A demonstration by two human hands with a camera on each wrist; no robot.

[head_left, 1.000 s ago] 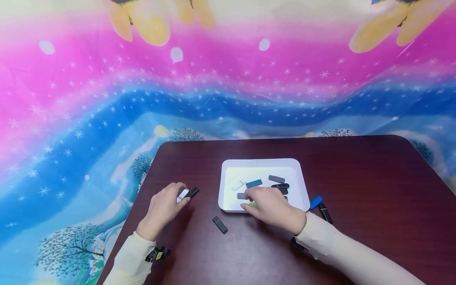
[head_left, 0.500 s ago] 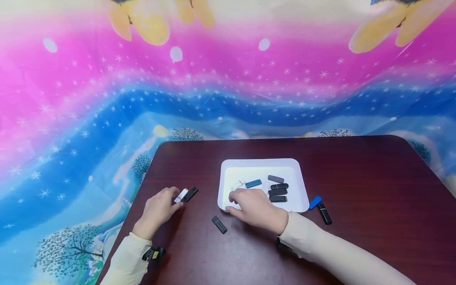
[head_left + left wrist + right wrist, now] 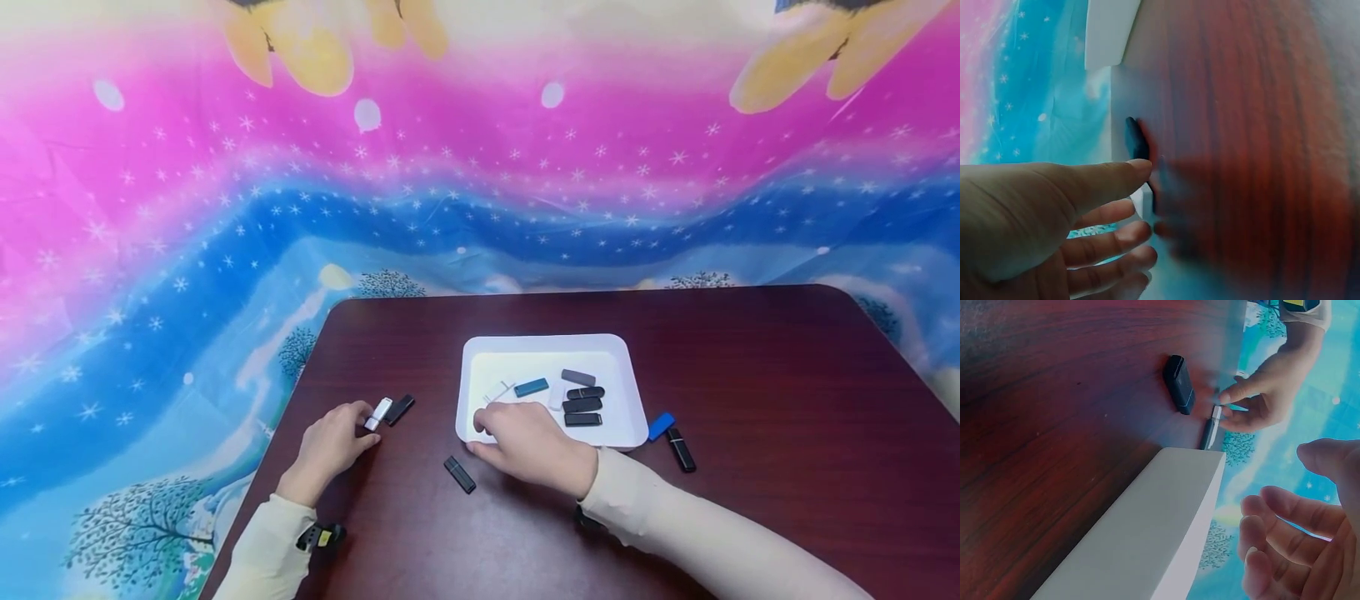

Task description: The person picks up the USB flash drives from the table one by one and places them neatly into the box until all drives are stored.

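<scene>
The grip of L hand (image 3: 330,446) is released: the thumb stands apart fr. the loosely bent fingers and nothing is held. Just beside the fingertips, on the worktop (image 3: 750,375), lies a white stick (image 3: 378,413); if a finger touches it, I cannot tell. Right next to it, side by side, is a black stick (image 3: 401,409).

The grip of R hand (image 3: 525,442) is also released, w/ fingers softly curved and thumb apart, as its wrist view shows. It is over the near left part of the white tray (image 3: 517,362); what is under this hand is hidden.

In the tray, fr. left to right: a thin white piece (image 3: 498,392), a teal stick (image 3: 532,387), a pale stick (image 3: 557,395), then a grey stick (image 3: 578,377) w/ three black sticks (image 3: 582,406) in a row on its near side.

Outside, a dark stick (image 3: 460,474) lies b/w the hands, nr the tray's near left corner. A blue stick (image 3: 662,426) is just beside the near right corner, w/ a long black stick (image 3: 681,450) next to it. On the far side hangs a printed cloth (image 3: 480,167).
</scene>
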